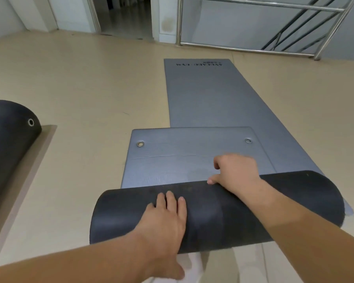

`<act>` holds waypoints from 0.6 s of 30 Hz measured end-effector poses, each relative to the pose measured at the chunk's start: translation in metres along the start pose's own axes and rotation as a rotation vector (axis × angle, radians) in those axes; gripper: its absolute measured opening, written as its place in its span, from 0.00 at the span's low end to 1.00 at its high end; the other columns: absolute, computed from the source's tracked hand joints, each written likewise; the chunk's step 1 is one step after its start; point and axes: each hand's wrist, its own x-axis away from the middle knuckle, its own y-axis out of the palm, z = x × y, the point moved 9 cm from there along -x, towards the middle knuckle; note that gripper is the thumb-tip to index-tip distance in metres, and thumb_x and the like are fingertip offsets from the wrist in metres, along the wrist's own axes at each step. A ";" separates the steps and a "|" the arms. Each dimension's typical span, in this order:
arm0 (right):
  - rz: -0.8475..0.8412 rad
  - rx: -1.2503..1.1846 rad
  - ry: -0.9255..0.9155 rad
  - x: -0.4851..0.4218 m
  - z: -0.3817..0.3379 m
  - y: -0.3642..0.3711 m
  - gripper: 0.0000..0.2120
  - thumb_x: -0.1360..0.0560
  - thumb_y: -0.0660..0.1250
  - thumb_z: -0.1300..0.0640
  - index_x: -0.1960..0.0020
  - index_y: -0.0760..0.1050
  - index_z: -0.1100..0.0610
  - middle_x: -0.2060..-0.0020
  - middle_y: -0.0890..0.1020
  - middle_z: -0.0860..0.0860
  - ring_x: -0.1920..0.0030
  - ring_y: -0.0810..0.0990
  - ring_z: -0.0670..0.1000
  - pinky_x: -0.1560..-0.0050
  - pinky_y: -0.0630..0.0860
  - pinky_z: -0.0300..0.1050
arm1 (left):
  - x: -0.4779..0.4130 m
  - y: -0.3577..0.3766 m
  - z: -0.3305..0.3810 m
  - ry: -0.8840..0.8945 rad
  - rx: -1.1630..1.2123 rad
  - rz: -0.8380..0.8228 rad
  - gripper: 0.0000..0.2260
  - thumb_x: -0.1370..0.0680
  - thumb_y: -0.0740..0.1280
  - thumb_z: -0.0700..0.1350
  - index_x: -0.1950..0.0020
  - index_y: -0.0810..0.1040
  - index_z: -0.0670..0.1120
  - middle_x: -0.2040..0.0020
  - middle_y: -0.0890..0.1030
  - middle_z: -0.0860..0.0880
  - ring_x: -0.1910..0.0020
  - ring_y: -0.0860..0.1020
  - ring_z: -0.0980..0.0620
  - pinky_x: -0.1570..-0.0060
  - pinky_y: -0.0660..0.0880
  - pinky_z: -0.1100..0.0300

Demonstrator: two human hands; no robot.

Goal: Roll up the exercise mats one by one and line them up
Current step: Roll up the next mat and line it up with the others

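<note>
One rolled mat [6, 144] lies at left on the floor [90, 78]. The second mat [192, 213], near the person, is mostly rolled; left grip [166, 217] presses it with straight fingers, right grip [236, 172] is blurred, open or holding I cannot tell. A third mat [202, 94] waits flat

**matfan22:** anyone able to read the black print [199, 64] at the far end of the flat blue-grey foam mat [202, 99]? It's upside down and too smeary for me.

**rollo_k:** nope, can't read it either. The right hand [236, 172] has blurred fingers, so I can't tell its grip. The half-rolled dark grey mat [213, 217] hides what's under it, and the other rolled dark mat [8, 144] runs off the left edge.

**matfan22:** both forearms get chopped at the bottom too.
</note>
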 end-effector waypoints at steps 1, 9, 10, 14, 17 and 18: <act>0.082 0.065 -0.025 0.005 -0.010 -0.004 0.21 0.24 0.71 0.37 0.38 0.77 0.49 0.42 0.80 0.49 0.40 0.78 0.55 0.45 0.70 0.48 | -0.005 0.008 -0.002 -0.026 -0.019 0.002 0.62 0.29 0.73 0.70 0.17 0.36 0.37 0.18 0.46 0.31 0.19 0.51 0.29 0.22 0.59 0.38; -0.180 -0.004 -0.109 0.061 -0.020 0.014 0.51 0.40 0.75 0.25 0.23 0.61 0.38 0.32 0.68 0.47 0.30 0.67 0.54 0.34 0.70 0.55 | -0.052 -0.017 -0.044 -0.028 0.044 0.243 0.62 0.38 0.75 0.73 0.17 0.47 0.47 0.26 0.65 0.44 0.30 0.68 0.43 0.30 0.69 0.47; -0.188 0.022 -0.109 0.062 -0.019 0.020 0.56 0.41 0.76 0.27 0.20 0.55 0.39 0.28 0.65 0.48 0.28 0.64 0.55 0.33 0.70 0.55 | -0.056 -0.021 -0.051 -0.017 0.070 0.239 0.62 0.40 0.75 0.74 0.17 0.49 0.49 0.27 0.67 0.47 0.31 0.69 0.44 0.31 0.70 0.48; -0.147 0.092 -0.133 0.043 -0.018 0.029 0.63 0.41 0.79 0.30 0.17 0.46 0.41 0.23 0.59 0.51 0.24 0.61 0.58 0.31 0.67 0.56 | -0.057 -0.038 -0.069 -0.058 0.101 0.269 0.55 0.39 0.76 0.75 0.21 0.57 0.54 0.27 0.66 0.49 0.31 0.68 0.45 0.35 0.72 0.48; -0.171 0.062 -0.132 0.020 -0.011 0.023 0.64 0.42 0.80 0.30 0.17 0.48 0.40 0.23 0.61 0.49 0.24 0.63 0.57 0.31 0.69 0.56 | -0.047 -0.043 -0.062 -0.073 -0.032 0.363 0.36 0.27 0.70 0.70 0.28 0.66 0.52 0.34 0.69 0.49 0.38 0.69 0.45 0.43 0.70 0.51; -0.189 0.041 -0.132 0.013 -0.010 0.020 0.64 0.42 0.81 0.30 0.17 0.49 0.40 0.22 0.62 0.48 0.24 0.64 0.56 0.31 0.70 0.56 | -0.044 -0.040 -0.060 -0.078 -0.040 0.382 0.32 0.23 0.67 0.68 0.28 0.66 0.51 0.34 0.70 0.48 0.38 0.69 0.44 0.44 0.70 0.51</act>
